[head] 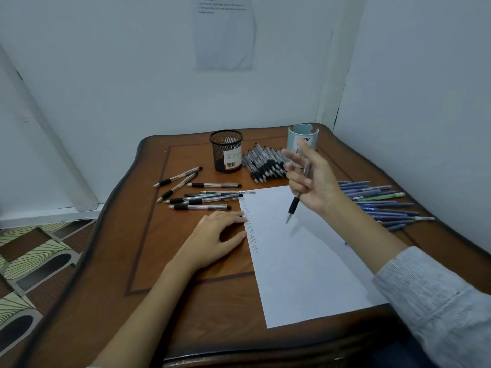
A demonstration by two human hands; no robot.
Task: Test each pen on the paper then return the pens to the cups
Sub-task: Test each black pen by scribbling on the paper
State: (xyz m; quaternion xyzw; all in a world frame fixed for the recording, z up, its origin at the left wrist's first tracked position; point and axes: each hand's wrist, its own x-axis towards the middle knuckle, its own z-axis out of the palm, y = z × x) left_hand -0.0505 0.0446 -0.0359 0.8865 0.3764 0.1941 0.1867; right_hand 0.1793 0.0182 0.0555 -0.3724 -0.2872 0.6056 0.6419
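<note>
Wooden desk [186, 301]: left hand [212, 235] flat, pinning paper [305, 261] at nine o'clock; right hand [313, 181] holds pen [295, 205] aloft. Lower tip gently, scribble briefly.

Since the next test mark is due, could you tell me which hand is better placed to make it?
The right hand: it already holds a pen, tip down above the paper. The left hand lies flat at the paper's edge.
</note>
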